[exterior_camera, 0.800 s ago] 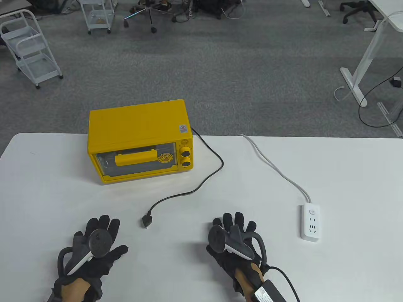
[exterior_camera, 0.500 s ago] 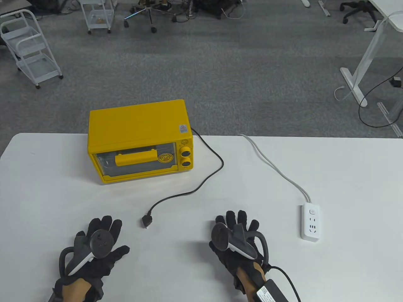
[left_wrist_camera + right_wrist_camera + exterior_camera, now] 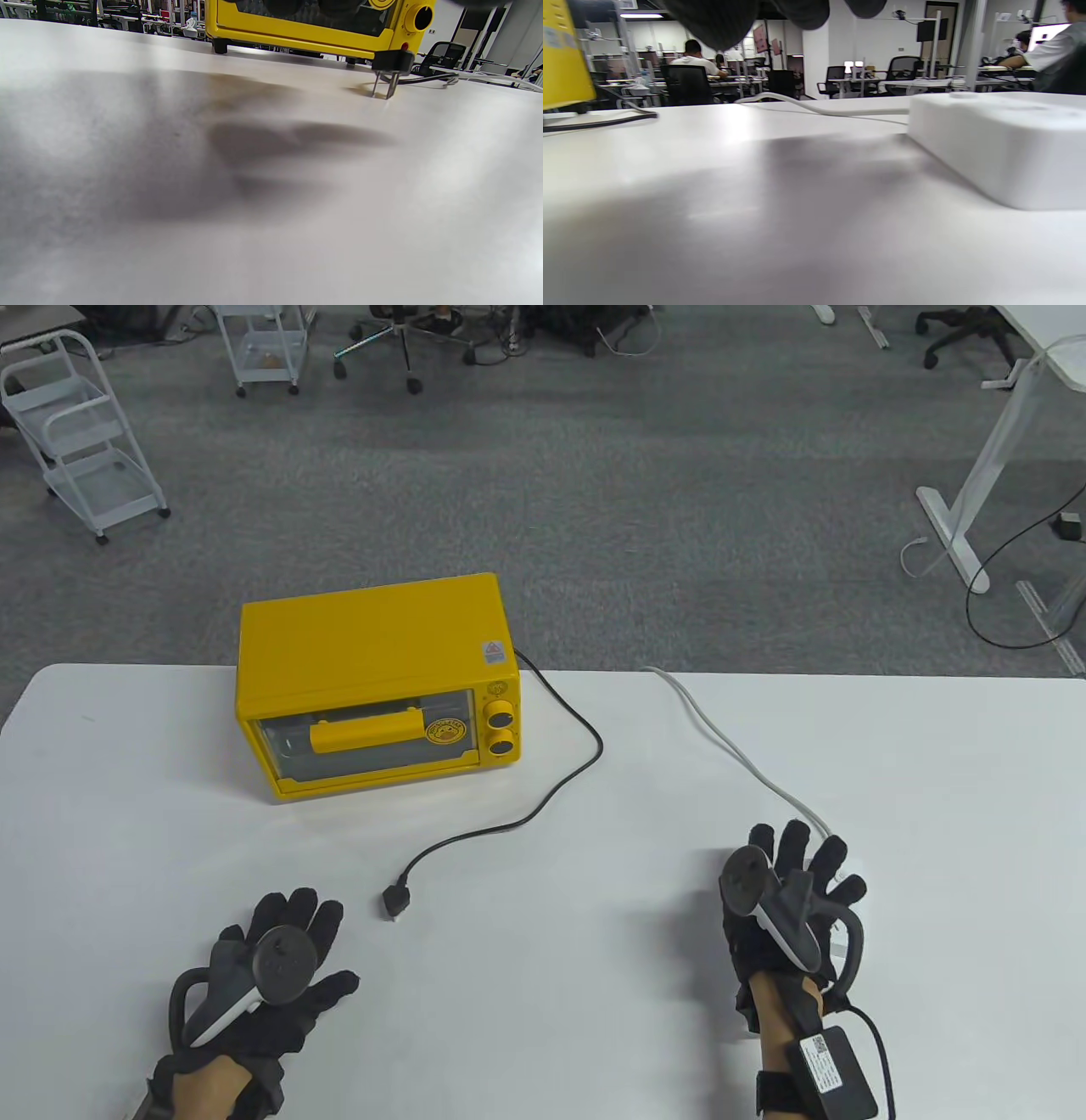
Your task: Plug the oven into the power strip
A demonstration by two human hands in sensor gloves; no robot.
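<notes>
While the plug [image 3: 395,902] lies unplugged at 12 o'clock of the empty, spread left hand [image 3: 270,984], the right hand [image 3: 785,903] hovers spread over the power strip [image 3: 997,148]; everything remains.

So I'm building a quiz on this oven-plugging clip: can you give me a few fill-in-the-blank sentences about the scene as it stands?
1. The oven is coloured ____.
2. The plug lies on the table nearest the ____ hand.
3. The right hand hovers over the white ____.
4. The oven's cord is coloured ____.

Missing words: yellow; left; power strip; black
</notes>
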